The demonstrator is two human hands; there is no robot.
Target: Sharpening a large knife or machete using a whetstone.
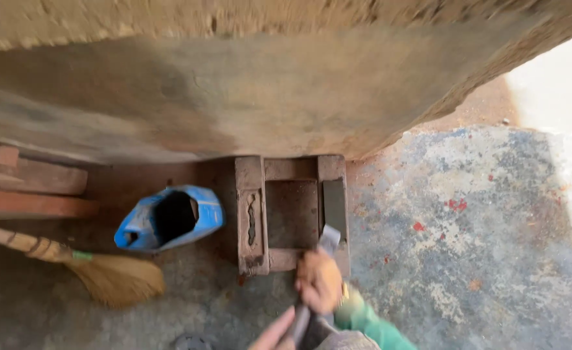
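Head view: tool (328, 241) under right-hand fingers (318, 280).

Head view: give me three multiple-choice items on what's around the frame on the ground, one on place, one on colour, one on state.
1. Where does the blue jug lie relative to the rectangular frame?
A. To its left
B. Inside it
C. To its right

2. What colour is the sleeve on the right hand?
A. Red
B. Green
C. White

3. What is the state of the blue jug?
A. Upright and capped
B. Crushed flat
C. On its side with a hole cut in its wall

Answers:
1. A, the jug rests on the ground left of the frame, above the broom.
2. B, a green cuff shows just behind the wrist.
3. C, a dark cut opening faces the camera while the jug lies on its side.

The right hand grips a tool reaching the frame's right rail; the left hand touches its handle lower down.
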